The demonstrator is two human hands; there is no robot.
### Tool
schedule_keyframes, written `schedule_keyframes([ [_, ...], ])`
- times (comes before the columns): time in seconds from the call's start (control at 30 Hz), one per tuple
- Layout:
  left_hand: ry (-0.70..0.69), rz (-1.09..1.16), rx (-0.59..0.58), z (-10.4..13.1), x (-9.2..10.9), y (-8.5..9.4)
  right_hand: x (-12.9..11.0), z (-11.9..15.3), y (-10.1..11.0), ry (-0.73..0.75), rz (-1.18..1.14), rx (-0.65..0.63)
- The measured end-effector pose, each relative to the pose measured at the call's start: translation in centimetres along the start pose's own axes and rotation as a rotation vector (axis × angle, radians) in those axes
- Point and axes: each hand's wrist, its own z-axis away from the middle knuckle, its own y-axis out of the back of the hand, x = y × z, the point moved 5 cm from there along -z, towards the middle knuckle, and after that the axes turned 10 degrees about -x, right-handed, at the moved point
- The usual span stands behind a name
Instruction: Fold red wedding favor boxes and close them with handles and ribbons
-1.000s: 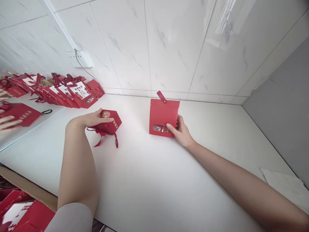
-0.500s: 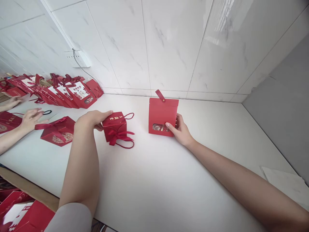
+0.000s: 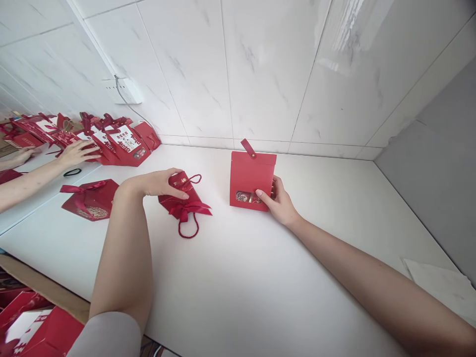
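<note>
My left hand grips the top of a small red box, its thumb lying across the upper face. The box has a dark red ribbon bow and two cord loops, and it sits tilted on the white table. To its right, a flat-faced red gift box stands upright with a strap sticking up and a small window low on its front. My right hand holds this box by its lower right edge, thumb on the front and fingers behind.
Another ribboned red box lies left of my left forearm. Red gift bags stand in a row by the wall, where another person's hand reaches. A carton with red boxes is at lower left.
The small box has turned under my left hand, whose thumb now lies over its top. Another person's hand has moved up to the row of bags. My right hand is nearly unchanged.
</note>
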Motion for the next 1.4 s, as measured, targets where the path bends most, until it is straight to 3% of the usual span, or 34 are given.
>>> schedule_keyframes([
  [0.07,-0.026,0.033,-0.068,-0.2,0.1,-0.4,0.0,0.0,0.0,-0.006,0.003,-0.002],
  [0.2,0.009,0.258,-0.08,0.0,0.0,-0.7,0.0,0.0,0.0,-0.007,0.002,-0.002],
  [0.3,0.056,0.503,-0.182,-0.5,-0.1,-1.9,0.0,0.0,0.0,-0.007,0.007,0.003],
  [0.4,0.026,0.599,-0.261,-1.5,-0.1,-2.9,0.0,0.0,0.0,-0.006,0.001,-0.001],
  [0.57,0.035,0.507,-0.272,-2.8,-1.3,-3.0,0.1,0.0,0.0,-0.005,0.006,0.001],
  [0.63,0.046,0.467,-0.18,-2.8,-1.7,-2.1,0.1,0.0,0.0,-0.004,0.007,0.002],
  [0.73,0.12,0.334,0.047,-1.9,-1.7,-0.4,0.1,0.0,0.0,-0.007,0.009,0.0],
  [0.83,0.119,0.147,0.176,-0.5,0.0,0.3,0.0,0.1,-0.1,-0.023,0.014,-0.002],
  [0.9,0.036,0.084,0.155,-0.2,1.9,-0.4,0.0,0.2,-0.2,-0.032,0.011,-0.002],
  [0.97,-0.042,0.049,0.063,-0.4,3.7,-1.9,0.0,0.2,-0.3,-0.033,0.008,-0.004],
  [1.07,-0.066,-0.014,-0.037,-1.0,5.0,-3.7,0.0,0.2,-0.3,-0.022,0.013,-0.001],
  [1.2,-0.137,-0.058,-0.067,-0.9,5.0,-3.8,0.0,0.2,-0.3,-0.028,0.0,-0.009],
  [1.4,-0.043,0.15,-0.07,0.2,2.7,-1.7,-0.1,0.2,-0.3,-0.026,-0.001,-0.006],
])
